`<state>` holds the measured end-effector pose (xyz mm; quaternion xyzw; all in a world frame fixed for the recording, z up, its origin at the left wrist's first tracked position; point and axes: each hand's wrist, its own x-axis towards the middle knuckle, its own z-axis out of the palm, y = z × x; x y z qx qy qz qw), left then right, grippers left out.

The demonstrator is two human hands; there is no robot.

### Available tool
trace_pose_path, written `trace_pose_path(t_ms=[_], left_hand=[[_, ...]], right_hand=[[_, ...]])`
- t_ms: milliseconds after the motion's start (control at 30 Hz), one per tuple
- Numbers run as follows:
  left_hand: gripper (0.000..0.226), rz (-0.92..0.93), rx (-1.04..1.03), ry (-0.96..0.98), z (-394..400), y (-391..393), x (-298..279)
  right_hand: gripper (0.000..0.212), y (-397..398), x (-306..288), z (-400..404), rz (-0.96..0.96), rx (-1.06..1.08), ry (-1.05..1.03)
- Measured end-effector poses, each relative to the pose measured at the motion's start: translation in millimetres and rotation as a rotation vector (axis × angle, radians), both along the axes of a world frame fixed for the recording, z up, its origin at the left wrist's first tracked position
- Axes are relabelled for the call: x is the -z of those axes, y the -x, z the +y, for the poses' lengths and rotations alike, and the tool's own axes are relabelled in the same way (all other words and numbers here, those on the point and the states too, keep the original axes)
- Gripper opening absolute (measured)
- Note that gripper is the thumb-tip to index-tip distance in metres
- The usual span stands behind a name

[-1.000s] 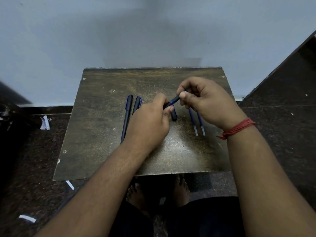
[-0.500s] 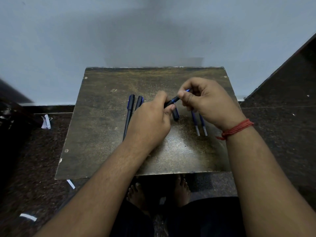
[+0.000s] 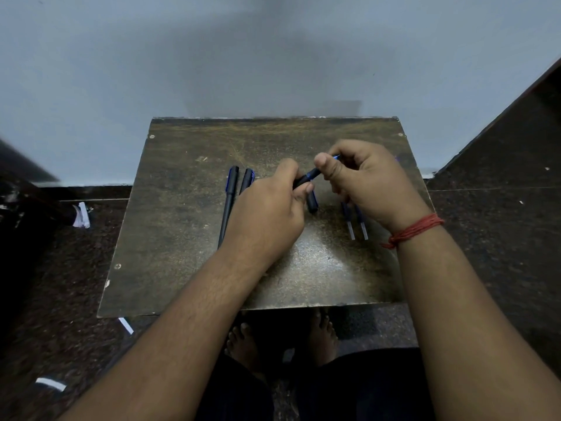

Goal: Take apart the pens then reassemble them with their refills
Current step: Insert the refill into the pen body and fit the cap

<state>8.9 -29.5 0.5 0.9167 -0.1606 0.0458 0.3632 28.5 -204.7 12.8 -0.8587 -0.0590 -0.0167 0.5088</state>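
Observation:
Both hands hold one dark pen (image 3: pixel 307 177) above the middle of the worn brown board (image 3: pixel 182 238). My left hand (image 3: pixel 267 214) grips its lower barrel. My right hand (image 3: pixel 364 183) pinches its upper, blue end between thumb and fingers. Two whole black pens (image 3: pixel 229 202) lie side by side on the board left of my left hand, the second partly hidden by it. A dark cap (image 3: pixel 312 203) lies just under the held pen. Two blue refills (image 3: pixel 355 226) with pale ends lie under my right hand.
The board sits low against a pale wall, on a dark speckled floor (image 3: pixel 501 238). White paper scraps (image 3: pixel 81 214) lie on the floor at the left. My bare feet (image 3: pixel 243 338) show under the board's near edge.
My hands stay on the same pen. My right thumb has shifted slightly along the upper end; the view has drifted a little.

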Motion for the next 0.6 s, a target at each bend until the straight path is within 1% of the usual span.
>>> trace_pose_path(t_ms=[33, 67, 133, 200, 267, 333, 367, 400, 433, 500, 533, 600], left_hand=[[0.015, 0.0, -0.002, 0.006, -0.2, -0.2, -0.4], [0.015, 0.001, -0.003, 0.01, -0.2, -0.3, -1.0], [0.015, 0.0, -0.001, 0.01, 0.0, -0.2, -1.3], [0.015, -0.004, 0.003, -0.001, 0.8, -0.2, -1.1], [0.015, -0.007, 0.003, -0.019, 1.0, -0.1, -0.7], [0.015, -0.009, 0.004, -0.031, 0.6, 0.5, -1.4], [0.015, -0.011, 0.004, -0.029, 0.2, 0.6, -1.8], [0.015, -0.012, 0.003, -0.022, 0.2, 0.6, -2.4], [0.015, -0.012, 0.003, -0.011, 0.2, 0.3, -2.5], [0.014, -0.014, 0.005, 0.005, 0.6, -0.5, -1.7], [0.014, -0.017, 0.006, 0.005, 1.0, -0.8, -1.2], [0.013, -0.021, 0.005, -0.003, 1.5, -1.0, -0.5]], right_hand=[[0.028, -0.2, 0.7, -1.2, -0.004, 0.006, -0.002], [0.024, 0.2, 0.2, -1.8, -0.008, -0.003, -0.057], [0.006, 1.5, -1.6, -1.5, -0.014, -0.072, -0.21], [0.009, 1.5, -1.5, 0.0, -0.017, -0.13, -0.265], [0.01, 1.6, -1.6, 2.6, 0.004, -0.092, -0.179], [0.024, 0.9, 0.9, 3.0, -0.008, -0.01, -0.028], [0.032, 1.1, 0.5, 2.9, -0.015, 0.014, 0.016], [0.036, 1.7, -0.2, 2.7, -0.018, 0.022, 0.013], [0.034, 2.2, -1.1, 2.1, -0.012, 0.012, -0.036], [0.017, 2.8, -3.1, 0.7, -0.003, -0.072, -0.169], [0.013, 2.7, -2.8, 0.1, 0.001, -0.123, -0.213], [0.011, 2.5, -2.9, 1.2, 0.03, -0.159, -0.225]])
